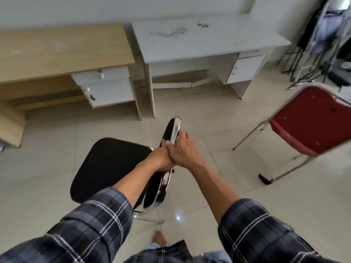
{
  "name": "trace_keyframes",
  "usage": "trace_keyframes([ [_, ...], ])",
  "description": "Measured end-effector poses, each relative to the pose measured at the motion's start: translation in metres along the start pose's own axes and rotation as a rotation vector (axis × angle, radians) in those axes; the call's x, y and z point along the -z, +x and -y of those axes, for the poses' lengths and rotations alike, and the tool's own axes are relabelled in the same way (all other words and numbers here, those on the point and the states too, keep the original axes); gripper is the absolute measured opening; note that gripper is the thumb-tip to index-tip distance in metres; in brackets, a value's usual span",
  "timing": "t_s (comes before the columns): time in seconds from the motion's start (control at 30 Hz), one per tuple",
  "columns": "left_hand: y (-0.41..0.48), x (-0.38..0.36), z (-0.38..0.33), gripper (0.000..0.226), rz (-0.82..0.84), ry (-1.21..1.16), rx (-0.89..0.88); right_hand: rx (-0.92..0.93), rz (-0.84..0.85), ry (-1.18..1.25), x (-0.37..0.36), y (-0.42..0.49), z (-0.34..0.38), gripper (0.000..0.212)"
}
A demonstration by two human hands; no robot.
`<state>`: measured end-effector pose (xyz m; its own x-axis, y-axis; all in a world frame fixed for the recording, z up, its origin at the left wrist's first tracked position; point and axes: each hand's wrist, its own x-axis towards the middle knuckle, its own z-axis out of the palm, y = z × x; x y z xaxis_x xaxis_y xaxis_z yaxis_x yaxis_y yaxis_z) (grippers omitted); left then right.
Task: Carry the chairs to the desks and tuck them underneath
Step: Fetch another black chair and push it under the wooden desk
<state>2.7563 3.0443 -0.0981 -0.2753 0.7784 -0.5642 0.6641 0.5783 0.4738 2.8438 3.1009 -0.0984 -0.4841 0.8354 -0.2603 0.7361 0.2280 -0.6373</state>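
Note:
A black chair [106, 164] with a chrome frame stands on the tiled floor right below me, its seat pointing left. Both hands meet on the top of its backrest: my left hand [161, 158] grips the backrest edge, and my right hand [183, 149] lies over it with fingers curled on the chrome rim. A red chair [313, 120] with grey metal legs stands to the right. Ahead are a wooden desk [62, 52] at the left and a white desk [205, 38] at the centre, side by side against the wall.
Each desk has a white drawer unit [106, 88] under its right side. A loose white board [180, 83] lies on the floor under the white desk. Stacked dark-framed chairs [319, 44] stand in the far right corner. My bare foot [159, 239] shows near the bottom.

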Motion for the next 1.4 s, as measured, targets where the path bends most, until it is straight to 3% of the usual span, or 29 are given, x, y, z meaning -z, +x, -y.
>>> trace_keyframes([
  [0.17,-0.009,-0.011,0.009,0.104,0.014,-0.281,0.055,-0.020,0.062,0.033,0.003,0.027,-0.002,0.068],
  [0.33,-0.012,-0.026,0.018,0.104,-0.007,-0.490,0.068,-0.080,0.106,0.140,-0.002,0.058,0.000,0.071],
  [0.47,-0.013,-0.037,0.012,0.091,-0.107,-0.601,0.168,-0.213,0.120,0.351,-0.003,0.074,-0.003,0.051],
  [0.57,-0.017,-0.044,0.009,0.092,-0.183,-0.651,0.326,-0.406,0.286,0.587,0.005,0.093,-0.005,0.035],
  [0.67,-0.024,-0.053,-0.003,0.088,-0.352,-0.721,0.504,-0.535,0.489,0.690,0.019,0.120,-0.001,0.032],
  [0.87,-0.028,-0.090,-0.032,0.049,-1.016,-0.636,0.909,-0.634,0.686,0.760,0.031,0.146,-0.003,0.029],
  [0.97,-0.028,-0.104,-0.044,0.046,-1.224,-0.758,1.052,-0.650,0.760,0.719,0.034,0.156,-0.002,0.019],
  [1.03,-0.024,-0.102,-0.049,0.041,-1.276,-0.853,1.140,-0.669,0.799,0.719,0.036,0.159,-0.002,0.017],
  [1.13,-0.017,-0.095,-0.050,0.019,-1.309,-1.187,1.307,-0.675,0.843,0.730,0.037,0.163,-0.006,0.020],
  [1.2,-0.016,-0.091,-0.050,0.037,-1.322,-1.652,1.395,-0.676,0.858,0.732,0.038,0.165,-0.008,0.023],
  [1.27,-0.020,-0.089,-0.053,0.029,-1.325,-2.034,1.299,-0.680,0.865,0.736,0.037,0.168,-0.008,0.026],
  [1.4,-0.023,-0.093,-0.055,0.026,-1.374,-2.426,0.941,-0.701,0.872,0.750,0.035,0.167,-0.009,0.037],
])
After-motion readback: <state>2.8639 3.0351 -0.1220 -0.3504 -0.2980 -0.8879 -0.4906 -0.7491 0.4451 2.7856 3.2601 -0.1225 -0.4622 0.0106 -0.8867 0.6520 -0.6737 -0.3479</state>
